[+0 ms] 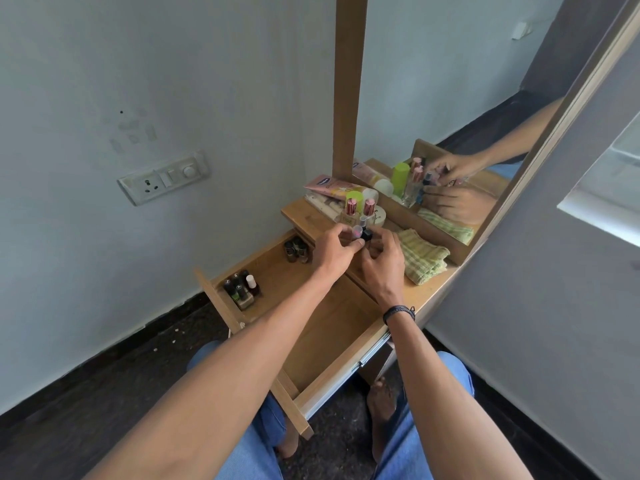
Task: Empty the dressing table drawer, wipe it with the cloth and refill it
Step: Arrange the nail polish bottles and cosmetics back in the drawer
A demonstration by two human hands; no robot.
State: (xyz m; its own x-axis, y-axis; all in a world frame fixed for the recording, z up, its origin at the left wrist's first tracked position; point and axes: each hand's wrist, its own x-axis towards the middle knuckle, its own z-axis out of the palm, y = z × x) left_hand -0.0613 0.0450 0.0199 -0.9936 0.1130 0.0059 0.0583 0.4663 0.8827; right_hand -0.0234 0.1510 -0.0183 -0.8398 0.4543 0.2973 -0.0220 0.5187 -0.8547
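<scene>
Obs: left grip [334, 249] and right grip [382, 263] both pinch a cluster of small glass nail-polish bottles [360, 233] at the wooden counter [433, 292] edge, above the open wooden drawer [329, 327]. Dark-capped bottles [242, 289] stand in its left corner. Judged light, rigid, slick and breakable, so take them by the bodies, a few at a time. Green striped cloth [422, 259] nearby: soft.

Both forearms [242, 358] are bare. A dark braided band [398, 313] with a small knot circles the wrist of the right hand [382, 268]. Blue jeans [252, 459] cover the legs; the feet [381, 400] are bare.
</scene>
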